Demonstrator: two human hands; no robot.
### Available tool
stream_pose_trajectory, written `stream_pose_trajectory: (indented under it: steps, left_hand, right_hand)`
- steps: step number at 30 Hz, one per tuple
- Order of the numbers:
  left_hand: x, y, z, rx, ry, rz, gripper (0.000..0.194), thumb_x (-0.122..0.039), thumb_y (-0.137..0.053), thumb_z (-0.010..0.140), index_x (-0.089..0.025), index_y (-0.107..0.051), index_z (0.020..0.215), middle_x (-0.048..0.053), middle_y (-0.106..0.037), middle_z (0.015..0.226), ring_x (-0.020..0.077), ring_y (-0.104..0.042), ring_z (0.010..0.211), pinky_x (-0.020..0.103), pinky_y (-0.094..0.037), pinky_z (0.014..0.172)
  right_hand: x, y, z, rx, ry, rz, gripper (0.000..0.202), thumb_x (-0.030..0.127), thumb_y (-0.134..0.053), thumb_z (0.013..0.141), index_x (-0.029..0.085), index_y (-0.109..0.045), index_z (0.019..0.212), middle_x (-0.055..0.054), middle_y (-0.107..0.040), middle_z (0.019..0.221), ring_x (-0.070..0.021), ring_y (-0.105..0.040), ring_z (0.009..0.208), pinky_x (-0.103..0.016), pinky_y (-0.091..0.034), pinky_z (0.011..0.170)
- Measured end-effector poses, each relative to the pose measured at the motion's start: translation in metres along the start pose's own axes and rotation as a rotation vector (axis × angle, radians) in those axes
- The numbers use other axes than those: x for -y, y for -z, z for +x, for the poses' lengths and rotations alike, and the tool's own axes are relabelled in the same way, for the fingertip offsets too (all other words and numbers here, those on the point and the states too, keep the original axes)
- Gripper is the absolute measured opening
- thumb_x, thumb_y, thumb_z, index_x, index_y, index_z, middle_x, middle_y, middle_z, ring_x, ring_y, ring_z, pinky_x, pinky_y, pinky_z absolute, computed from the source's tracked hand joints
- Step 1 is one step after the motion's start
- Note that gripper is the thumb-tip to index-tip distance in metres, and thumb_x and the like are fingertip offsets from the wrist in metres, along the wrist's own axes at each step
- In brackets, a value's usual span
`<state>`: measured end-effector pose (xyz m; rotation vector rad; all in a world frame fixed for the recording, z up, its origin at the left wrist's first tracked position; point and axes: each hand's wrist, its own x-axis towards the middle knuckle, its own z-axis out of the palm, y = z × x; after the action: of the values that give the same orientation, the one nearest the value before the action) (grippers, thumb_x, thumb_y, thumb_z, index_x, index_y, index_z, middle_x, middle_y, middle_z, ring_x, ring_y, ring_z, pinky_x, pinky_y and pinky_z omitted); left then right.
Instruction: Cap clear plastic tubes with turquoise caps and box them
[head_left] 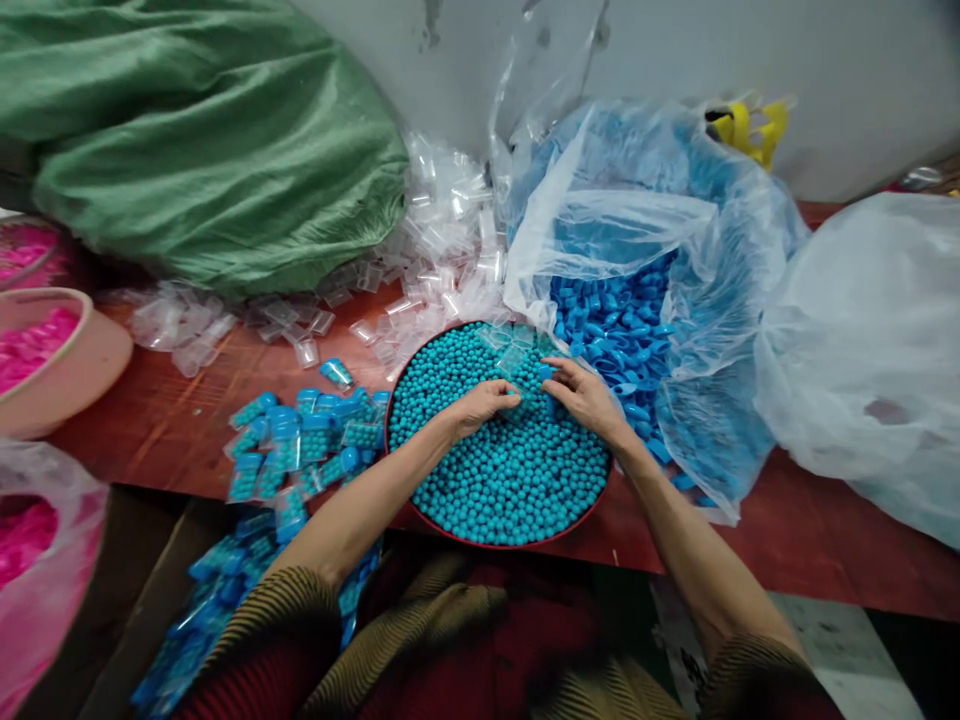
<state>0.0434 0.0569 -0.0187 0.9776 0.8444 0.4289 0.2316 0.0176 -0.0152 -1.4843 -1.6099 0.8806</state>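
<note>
Left hand: the left hand (481,404) is above the middle of the tray, with thumb and fingers closed in a pinch; a small clear case (516,412) is at the fingertips, partly hidden.
Right hand: the right hand (591,398) is just beside it, on the right part of the tray, with fingers bent and the tips nearly together on a blue cap (546,373). How firm this grip is, I cannot tell.
Tray: the round tray (498,545) with red rim stands at the front edge of the table (840,535) and is full of turquoise beads (502,490).
Spare cases: a few clear spare cases (511,360) lie on the beads near the far rim; a big heap (450,230) of the same kind is behind the tray.
Caps: many blue ones are in an open plastic bag (720,330), right of the tray; some lie outside it at the table edge.
Filled packs: the packs (300,440), with beads inside and blue tops, are in a pile left of the tray; more of them (217,600) lie lower, below the table edge.
Left side: a green sack (225,150) leans over the clear heap, and a pale tub (105,350) holds pink pieces (34,350).
Right side: a whitish bag (870,340) is next to the open one; yellow pieces (750,130) show behind.
</note>
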Motion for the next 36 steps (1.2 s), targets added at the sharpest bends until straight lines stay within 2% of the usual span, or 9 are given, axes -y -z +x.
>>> stream_pose_trajectory:
  steps: [3, 8, 12, 16, 19, 22, 25, 32, 36]
  left_hand:
    - [-0.002, 0.002, -0.006, 0.006, -0.02, -0.008, 0.025, -0.029, -0.071, 0.067, -0.011, -0.055, 0.073, -0.002, -0.056, 0.064, 0.0075, -0.051, 0.06, 0.022, -0.039, 0.064]
    - [-0.003, -0.002, -0.016, -0.12, -0.116, 0.155, 0.012, -0.019, -0.063, 0.073, -0.013, -0.053, 0.075, -0.005, -0.054, 0.062, 0.0055, -0.048, 0.059, 0.018, -0.037, 0.061]
    - [-0.004, -0.004, -0.024, -0.161, -0.124, 0.168, 0.009, -0.019, -0.056, 0.077, -0.014, -0.05, 0.081, -0.006, -0.052, 0.06, 0.0054, -0.05, 0.054, 0.016, -0.036, 0.051]
    - [-0.001, 0.001, -0.031, -0.081, -0.066, 0.076, 0.033, -0.032, -0.06, 0.077, -0.016, -0.051, 0.105, -0.004, -0.057, 0.07, 0.0069, -0.053, 0.047, 0.018, -0.037, 0.042]
    - [0.004, 0.004, -0.034, -0.063, -0.076, 0.046, 0.046, -0.036, -0.065, 0.073, -0.015, -0.052, 0.111, -0.003, -0.057, 0.073, 0.0043, -0.05, 0.043, 0.016, -0.033, 0.036]
    - [0.007, 0.001, -0.036, -0.058, -0.112, 0.049, 0.048, -0.037, -0.065, 0.073, -0.014, -0.052, 0.114, -0.004, -0.054, 0.072, 0.0034, -0.048, 0.042, 0.015, -0.031, 0.034]
    - [0.008, -0.005, -0.038, -0.123, -0.148, 0.031, 0.052, -0.033, -0.063, 0.076, -0.014, -0.047, 0.122, -0.006, -0.051, 0.068, 0.0046, -0.049, 0.043, 0.016, -0.032, 0.034]
    - [0.01, -0.012, -0.043, -0.241, -0.19, 0.047, 0.034, -0.03, -0.059, 0.077, -0.019, -0.052, 0.108, -0.008, -0.045, 0.061, 0.0021, -0.039, 0.037, 0.015, -0.027, 0.033]
    - [0.009, -0.01, -0.047, -0.235, -0.202, 0.071, 0.036, -0.034, -0.059, 0.075, -0.02, -0.049, 0.107, -0.008, -0.049, 0.063, 0.0035, -0.044, 0.039, 0.015, -0.03, 0.035]
  right_hand:
    - [0.002, -0.004, -0.002, 0.091, 0.048, -0.095, 0.033, 0.034, -0.051, 0.081, 0.02, -0.06, 0.11, 0.001, -0.057, 0.069, -0.0149, -0.053, 0.061, -0.028, -0.045, 0.058]
    - [0.011, -0.015, -0.004, -0.003, 0.151, -0.382, 0.027, 0.026, -0.05, 0.081, 0.017, -0.061, 0.105, -0.01, -0.065, 0.099, -0.023, -0.061, 0.089, -0.036, -0.048, 0.08]
    - [0.018, -0.029, -0.012, 0.046, 0.143, -0.572, 0.034, 0.017, -0.039, 0.084, 0.016, -0.058, 0.112, -0.014, -0.065, 0.109, -0.0258, -0.063, 0.096, -0.037, -0.05, 0.079]
    - [0.012, -0.036, -0.02, 0.053, 0.265, -0.411, 0.038, 0.019, -0.039, 0.086, 0.019, -0.057, 0.12, -0.01, -0.066, 0.115, -0.0237, -0.062, 0.105, -0.04, -0.05, 0.09]
    - [0.01, -0.037, -0.025, 0.032, 0.262, -0.275, 0.035, 0.024, -0.042, 0.088, 0.024, -0.062, 0.117, -0.005, -0.068, 0.113, -0.0221, -0.064, 0.103, -0.04, -0.051, 0.091]
    - [0.013, -0.041, -0.028, -0.042, 0.219, -0.234, 0.033, 0.026, -0.042, 0.089, 0.026, -0.067, 0.11, -0.004, -0.071, 0.106, -0.0213, -0.067, 0.097, -0.039, -0.053, 0.088]
    - [0.015, -0.047, -0.03, -0.117, 0.221, -0.254, 0.032, 0.026, -0.042, 0.089, 0.025, -0.069, 0.107, -0.005, -0.072, 0.106, -0.0212, -0.067, 0.096, -0.038, -0.053, 0.088]
    - [0.015, -0.049, -0.027, -0.038, 0.279, -0.2, 0.028, 0.021, -0.045, 0.085, 0.026, -0.071, 0.097, -0.004, -0.072, 0.103, -0.0205, -0.066, 0.098, -0.039, -0.052, 0.089]
    - [0.024, -0.044, -0.024, -0.063, 0.139, 0.034, 0.021, 0.03, -0.055, 0.082, 0.025, -0.068, 0.099, -0.003, -0.072, 0.095, -0.0192, -0.067, 0.086, -0.037, -0.054, 0.082]
